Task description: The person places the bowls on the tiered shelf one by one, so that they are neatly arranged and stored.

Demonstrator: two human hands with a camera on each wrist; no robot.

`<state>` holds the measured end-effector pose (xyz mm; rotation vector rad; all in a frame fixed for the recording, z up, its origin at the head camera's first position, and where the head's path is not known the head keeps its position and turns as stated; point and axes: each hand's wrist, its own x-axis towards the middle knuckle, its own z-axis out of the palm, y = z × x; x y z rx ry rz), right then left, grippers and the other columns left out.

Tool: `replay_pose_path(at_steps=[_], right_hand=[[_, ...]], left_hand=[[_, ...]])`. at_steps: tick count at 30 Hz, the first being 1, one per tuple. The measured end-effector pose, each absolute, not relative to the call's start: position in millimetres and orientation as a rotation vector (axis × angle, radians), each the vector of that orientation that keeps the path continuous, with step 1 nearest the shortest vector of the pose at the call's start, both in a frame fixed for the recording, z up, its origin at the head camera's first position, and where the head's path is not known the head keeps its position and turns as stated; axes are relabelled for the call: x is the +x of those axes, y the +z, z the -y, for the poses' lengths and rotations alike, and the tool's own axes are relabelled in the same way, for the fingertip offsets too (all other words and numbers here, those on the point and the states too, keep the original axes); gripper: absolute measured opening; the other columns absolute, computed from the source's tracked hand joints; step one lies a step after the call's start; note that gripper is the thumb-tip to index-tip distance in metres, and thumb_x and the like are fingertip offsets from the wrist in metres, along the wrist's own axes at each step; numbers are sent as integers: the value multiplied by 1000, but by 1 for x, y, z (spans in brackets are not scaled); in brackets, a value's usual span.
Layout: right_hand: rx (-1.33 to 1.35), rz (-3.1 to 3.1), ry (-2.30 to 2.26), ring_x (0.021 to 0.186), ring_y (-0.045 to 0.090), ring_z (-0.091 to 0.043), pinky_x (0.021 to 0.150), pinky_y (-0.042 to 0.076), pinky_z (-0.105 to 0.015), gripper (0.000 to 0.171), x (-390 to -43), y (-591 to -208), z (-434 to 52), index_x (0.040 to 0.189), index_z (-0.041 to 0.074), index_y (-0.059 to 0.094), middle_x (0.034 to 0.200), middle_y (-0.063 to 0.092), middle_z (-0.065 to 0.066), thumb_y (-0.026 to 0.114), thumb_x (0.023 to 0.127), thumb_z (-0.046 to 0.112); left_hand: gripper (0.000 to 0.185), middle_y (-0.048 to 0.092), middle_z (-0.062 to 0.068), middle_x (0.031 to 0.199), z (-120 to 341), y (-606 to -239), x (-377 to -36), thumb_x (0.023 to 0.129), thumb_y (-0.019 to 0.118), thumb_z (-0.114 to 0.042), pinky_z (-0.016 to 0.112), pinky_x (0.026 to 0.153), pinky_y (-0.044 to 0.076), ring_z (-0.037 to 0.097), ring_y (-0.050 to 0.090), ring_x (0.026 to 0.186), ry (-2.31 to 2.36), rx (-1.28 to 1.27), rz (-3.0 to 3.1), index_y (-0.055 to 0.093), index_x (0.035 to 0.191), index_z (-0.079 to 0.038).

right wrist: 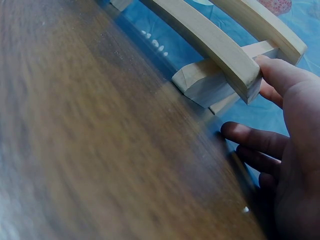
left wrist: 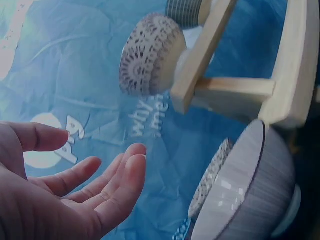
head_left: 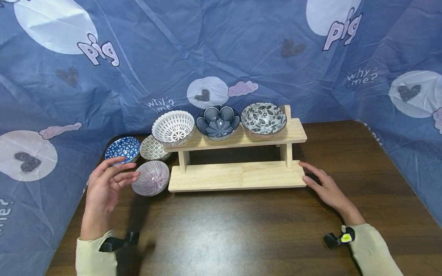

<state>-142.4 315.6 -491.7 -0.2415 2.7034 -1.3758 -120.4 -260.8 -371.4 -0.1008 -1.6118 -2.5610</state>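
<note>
A two-tier wooden stand (head_left: 221, 174) is on the table; my right hand (head_left: 326, 189) touches the right end of its lower board. In the right wrist view the thumb (right wrist: 280, 72) rests against that board end, the other fingers spread below. My left hand (head_left: 107, 184) hovers over the table's left side, fingers loosely bent with nothing between them. Close beside it are a purple-streaked bowl (head_left: 150, 178), a blue patterned bowl (head_left: 122, 148) and a multicoloured patterned bowl (head_left: 153, 148). The upper board carries a white patterned bowl (head_left: 173, 127), a dark blue petal-patterned bowl (head_left: 218, 122) and a leaf-patterned bowl (head_left: 263, 119).
The brown table (head_left: 221, 234) extends in front of the stand and to its right. Behind it hangs a blue printed cloth (head_left: 155, 50), which also runs along both sides. Each wrist wears a small black camera, one on the left (head_left: 119, 242).
</note>
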Motion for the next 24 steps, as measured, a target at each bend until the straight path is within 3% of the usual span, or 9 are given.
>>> replay_pose_path(at_steps=[10,24], right_hand=[[-241,-2706,-1380,140,37,-45,110,26,-74,54,-142,-493,-315,153,13,40,159,38,-21,50,105,35],[-254,-2719,-1387,138,39,-41,110,29,-70,53,-142,-493,-315,153,15,41,158,40,-19,52,105,33]], left_hand=[[19,79,9,93,284,-381,-108,103,46,-3,34,66,65,23,78,74,-2451,4,1747,64,110,-3],[22,77,-3,85,308,-413,-108,105,45,-7,28,64,64,15,76,68,-2422,281,1938,64,101,-18]])
